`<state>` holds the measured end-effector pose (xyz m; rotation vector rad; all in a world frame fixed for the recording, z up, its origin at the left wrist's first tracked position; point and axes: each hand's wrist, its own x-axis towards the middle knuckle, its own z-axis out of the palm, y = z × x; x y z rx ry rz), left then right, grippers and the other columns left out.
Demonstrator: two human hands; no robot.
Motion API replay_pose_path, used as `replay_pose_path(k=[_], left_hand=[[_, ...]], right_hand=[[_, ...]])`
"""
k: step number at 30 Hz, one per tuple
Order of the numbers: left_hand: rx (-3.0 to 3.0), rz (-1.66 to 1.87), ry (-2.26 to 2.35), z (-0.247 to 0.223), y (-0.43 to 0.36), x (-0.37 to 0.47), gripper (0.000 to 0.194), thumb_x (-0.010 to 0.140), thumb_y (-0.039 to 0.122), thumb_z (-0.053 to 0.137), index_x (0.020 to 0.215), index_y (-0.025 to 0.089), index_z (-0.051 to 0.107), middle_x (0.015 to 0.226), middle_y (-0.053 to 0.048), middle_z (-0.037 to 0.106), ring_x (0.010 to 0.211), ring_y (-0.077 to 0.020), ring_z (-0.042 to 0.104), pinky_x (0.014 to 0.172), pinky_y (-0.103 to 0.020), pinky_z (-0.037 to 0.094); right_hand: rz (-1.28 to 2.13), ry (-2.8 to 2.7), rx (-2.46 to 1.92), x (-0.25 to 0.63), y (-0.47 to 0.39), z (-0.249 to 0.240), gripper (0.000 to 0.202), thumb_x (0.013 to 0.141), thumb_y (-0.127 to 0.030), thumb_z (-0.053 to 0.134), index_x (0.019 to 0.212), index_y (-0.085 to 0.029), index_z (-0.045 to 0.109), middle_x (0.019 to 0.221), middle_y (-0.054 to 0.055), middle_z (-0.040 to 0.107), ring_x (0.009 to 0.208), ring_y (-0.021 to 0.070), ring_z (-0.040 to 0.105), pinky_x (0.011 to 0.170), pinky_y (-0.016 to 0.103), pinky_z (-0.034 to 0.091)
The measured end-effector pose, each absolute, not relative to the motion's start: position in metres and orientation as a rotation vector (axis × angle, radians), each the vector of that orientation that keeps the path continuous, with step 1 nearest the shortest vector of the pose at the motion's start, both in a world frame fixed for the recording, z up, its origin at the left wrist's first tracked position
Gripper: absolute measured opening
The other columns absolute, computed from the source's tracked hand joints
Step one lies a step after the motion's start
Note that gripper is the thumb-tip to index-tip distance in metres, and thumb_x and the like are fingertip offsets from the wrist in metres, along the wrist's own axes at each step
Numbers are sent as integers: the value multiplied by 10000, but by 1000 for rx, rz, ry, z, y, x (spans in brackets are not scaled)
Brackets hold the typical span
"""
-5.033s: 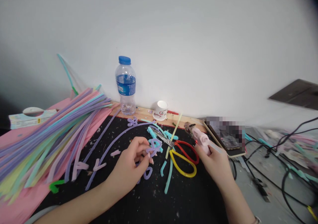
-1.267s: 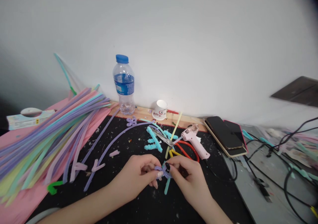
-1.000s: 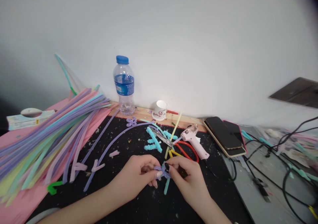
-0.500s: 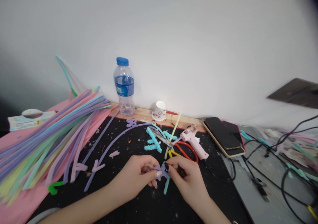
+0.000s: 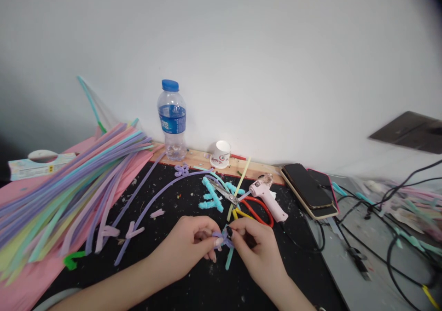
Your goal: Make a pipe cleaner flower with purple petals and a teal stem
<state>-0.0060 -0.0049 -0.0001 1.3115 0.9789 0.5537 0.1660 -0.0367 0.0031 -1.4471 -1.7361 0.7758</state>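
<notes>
Between my two hands is a small purple pipe-cleaner shape [image 5: 226, 241], partly covered by fingers. My left hand [image 5: 195, 244] pinches its left side between thumb and fingers. On its right side, my right hand [image 5: 253, 246] closes thumb and forefinger. A short teal pipe cleaner [image 5: 229, 258] sticks out below the purple shape; how the two join is hidden. Just beyond the hands lie scissors [image 5: 257, 210] with red and yellow handles, a pink glue gun [image 5: 269, 198] and twisted turquoise pipe-cleaner pieces [image 5: 212, 196]. A purple looped flower shape [image 5: 181, 170] rests farther back.
A big bundle of coloured pipe cleaners [image 5: 79, 187] lies on pink paper at left. Along the wall stand a water bottle [image 5: 171, 122] and a paper cup [image 5: 221, 153]. Phones [image 5: 309, 187] and black cables [image 5: 362, 210] occupy the right. The black mat [image 5: 165, 283] carries scraps.
Both hands keep their pinch on the purple pipe-cleaner shape, with only slight finger movement. The whole view has shifted a little, so things on the table appear slightly farther left.
</notes>
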Motion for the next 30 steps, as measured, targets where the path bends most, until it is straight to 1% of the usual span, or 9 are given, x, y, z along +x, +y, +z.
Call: replay_pose_path(k=[11,19,22,24,26,27,30], left_hand=[[1318,549,985,0,-6,-7,128,748,272,595,742,146,612,559,16,608,537,-150,619,561,-256,489],[1305,550,983,1,-6,-7,114,746,255,598,735,143,613,550,18,604,529,-144,613,557,-253,488],[1311,572,996,3,-4,-7,116,748,255,603,725,142,612,552,14,611,529,-141,611,560,-251,488],[1310,609,995,4,-3,-9,121,755,260,604,741,141,619,559,8,624,538,-139,610,572,-250,488],[1287,643,1013,5,0,-11,133,761,273,605,771,142,627,550,4,636,534,-137,600,567,-246,483],[1276,654,1027,5,1,-12,139,762,278,608,783,143,630,547,3,643,527,-135,594,557,-242,477],[1261,702,1063,6,4,-15,146,761,288,619,787,145,635,554,-1,657,517,-129,587,539,-230,467]], right_hand=[[763,-1714,-1430,166,-34,1,124,799,-179,518,742,-167,628,532,-30,476,475,117,434,457,223,353],[733,-1754,-1427,168,-36,2,130,811,-160,501,769,-162,624,584,-3,549,507,127,488,477,222,388],[581,-1726,-1493,178,-32,7,152,844,-169,457,832,-171,609,709,36,616,596,154,557,544,244,438],[421,-1722,-1594,186,-28,11,146,829,-171,470,900,-171,597,826,69,638,702,188,590,627,282,468],[270,-1828,-1704,194,-24,14,175,770,-146,514,925,-178,588,911,88,628,859,239,582,761,348,461],[222,-1893,-1773,197,-23,15,226,733,-136,538,950,-181,584,947,96,620,915,264,565,808,383,444],[188,-2031,-1909,202,-20,11,377,666,-114,555,1040,-163,557,1007,120,599,967,294,544,839,416,425]])
